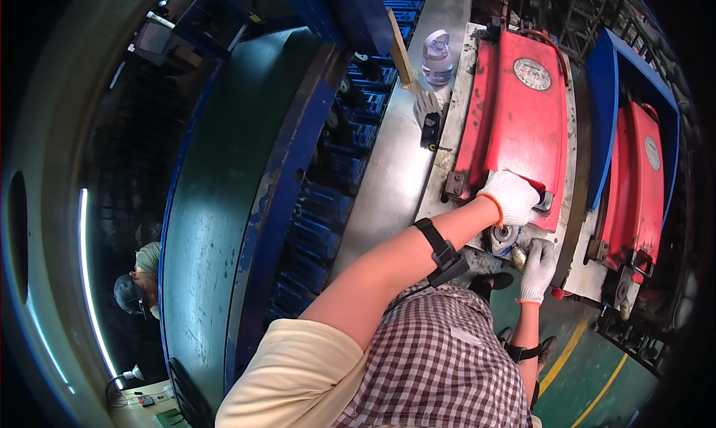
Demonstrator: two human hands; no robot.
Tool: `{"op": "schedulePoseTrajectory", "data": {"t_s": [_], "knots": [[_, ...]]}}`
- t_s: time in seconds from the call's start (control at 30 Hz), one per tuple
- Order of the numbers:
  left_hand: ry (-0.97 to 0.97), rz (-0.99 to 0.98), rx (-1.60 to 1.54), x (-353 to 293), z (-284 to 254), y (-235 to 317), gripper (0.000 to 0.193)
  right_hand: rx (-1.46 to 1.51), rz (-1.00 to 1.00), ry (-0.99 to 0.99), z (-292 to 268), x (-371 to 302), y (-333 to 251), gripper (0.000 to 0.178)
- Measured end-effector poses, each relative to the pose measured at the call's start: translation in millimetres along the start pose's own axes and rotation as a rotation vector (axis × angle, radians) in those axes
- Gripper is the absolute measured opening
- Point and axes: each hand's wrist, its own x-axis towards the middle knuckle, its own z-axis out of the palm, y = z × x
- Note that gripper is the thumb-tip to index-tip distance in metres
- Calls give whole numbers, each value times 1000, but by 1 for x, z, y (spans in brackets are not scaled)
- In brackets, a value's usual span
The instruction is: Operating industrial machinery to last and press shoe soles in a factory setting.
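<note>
Far to the left of both hands, a co-worker in a cap (130,295) shows beyond a wide dark green belt (216,182), with blue rollers (324,189) between that belt and the hands. Nearer, still on the left side, a bare metal table (384,178) runs alongside; up from the grip stand a clear water bottle (438,61) and what looks like a grey glove (426,105), perhaps put there to be out of the way yet within reach. The red machine (526,122) lies directly ahead of the grip, on a pale base plate (432,197) that probably keeps it level. The gloved left hand (511,197) rests at its near end, fingers bent down over the edge, seemingly to steady it; whether they close on anything I cannot tell, since the back of the hand hides them. Just below and to the right, the gloved right hand (538,270) has its fingertips at a brass-coloured knob (519,259), beside a round metal wheel (504,235); whether it is gripped or only touched I cannot tell. Right of both hands, a second red machine (640,182) sits beside a blue frame (605,122), which may shield it, above a green floor (589,372).
</note>
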Motion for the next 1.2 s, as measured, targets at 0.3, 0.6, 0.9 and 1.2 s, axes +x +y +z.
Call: {"op": "schedulePoseTrajectory", "data": {"t_s": [0.3, 0.6, 0.9, 1.2], "knots": [[-6, 9, -8, 0, 3, -1, 32, 42, 27, -13, 0, -1, 4, 21], [-16, 2, -9, 2, 1, -2, 34, 86, 34, -14, 3, 1, 7, 20], [-6, -3, -7, -1, -3, -1, 32, 36, 48, -33, 2, 2, -3, 20], [6, -1, 9, -4, 0, 2, 29, 112, 25, -32, 7, 0, 13, 17]]}}
